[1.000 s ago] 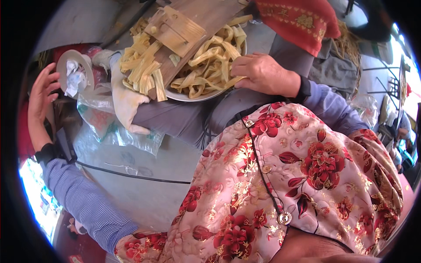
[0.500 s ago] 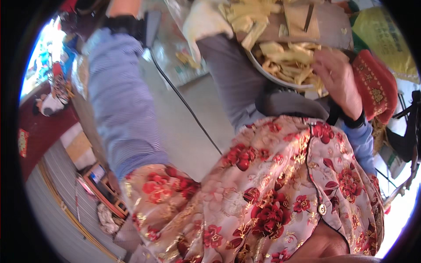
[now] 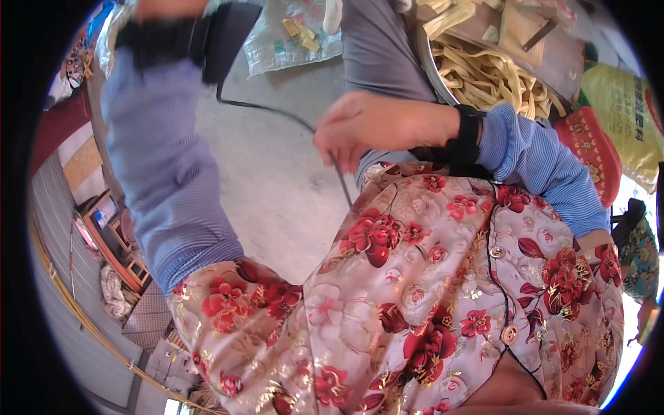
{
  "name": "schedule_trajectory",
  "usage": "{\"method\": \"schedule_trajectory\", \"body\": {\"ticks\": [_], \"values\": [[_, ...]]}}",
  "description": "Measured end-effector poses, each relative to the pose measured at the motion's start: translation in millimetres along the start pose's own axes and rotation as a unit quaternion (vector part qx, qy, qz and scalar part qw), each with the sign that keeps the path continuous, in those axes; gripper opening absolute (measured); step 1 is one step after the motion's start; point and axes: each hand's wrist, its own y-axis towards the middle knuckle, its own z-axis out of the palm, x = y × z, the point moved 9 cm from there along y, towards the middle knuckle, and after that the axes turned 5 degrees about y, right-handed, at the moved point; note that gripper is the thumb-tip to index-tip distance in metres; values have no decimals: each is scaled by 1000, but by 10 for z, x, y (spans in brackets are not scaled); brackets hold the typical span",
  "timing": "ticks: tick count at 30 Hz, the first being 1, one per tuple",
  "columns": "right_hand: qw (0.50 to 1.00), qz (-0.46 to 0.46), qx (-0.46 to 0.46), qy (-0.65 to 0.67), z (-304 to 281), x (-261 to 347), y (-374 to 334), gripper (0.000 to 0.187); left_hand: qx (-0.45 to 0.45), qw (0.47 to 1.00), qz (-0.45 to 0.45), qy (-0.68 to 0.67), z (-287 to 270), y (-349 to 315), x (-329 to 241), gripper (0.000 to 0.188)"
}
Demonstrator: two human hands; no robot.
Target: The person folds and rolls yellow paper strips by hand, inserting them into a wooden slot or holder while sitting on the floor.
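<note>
My right hand (image 3: 363,128) reaches across to the left above the floor, its fingers curled on a thin black cable (image 3: 273,111). From a dark flat device (image 3: 232,38) at my left wrist, the cable bends over to those fingers and drops toward my lap. Of my left hand (image 3: 169,7) only a sliver shows at the top edge; its fingers are out of the picture. A metal basin (image 3: 427,66) full of pale yellow strips (image 3: 484,76) stands beyond my right forearm. Behind it is a board (image 3: 564,72) with more strips and a dark blade (image 3: 539,34).
Pale pieces lie on a clear plastic sheet (image 3: 266,52) on the floor (image 3: 256,180). At the right are a red patterned cloth item (image 3: 591,155) and a yellow-green sack (image 3: 619,104). Shelving with a small screen (image 3: 107,211) stands on the left.
My right hand has left the strips in the basin and moved left onto the cable, which is now bent. My left arm has shifted a little left and up.
</note>
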Motion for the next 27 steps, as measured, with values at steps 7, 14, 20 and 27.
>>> {"method": "schedule_trajectory", "body": {"ticks": [7, 14, 20, 27], "values": [[967, -122, -196, 105, -700, 29, -300, 22, -31, 953, -275, 127, 597, -1848, 1205, 27], [969, -106, -210, -72, -688, 26, -146, 25, -49, 959, -272, 65, 1478, -2110, 1275, 21], [918, -147, -236, -284, -910, 248, -739, 26, 83, 925, -337, -152, 1768, -2026, 1709, 10], [793, -91, -502, -332, -1354, -464, -2380, 14, 199, 894, -398, -62, 1177, -1768, 1932, 2]]}}
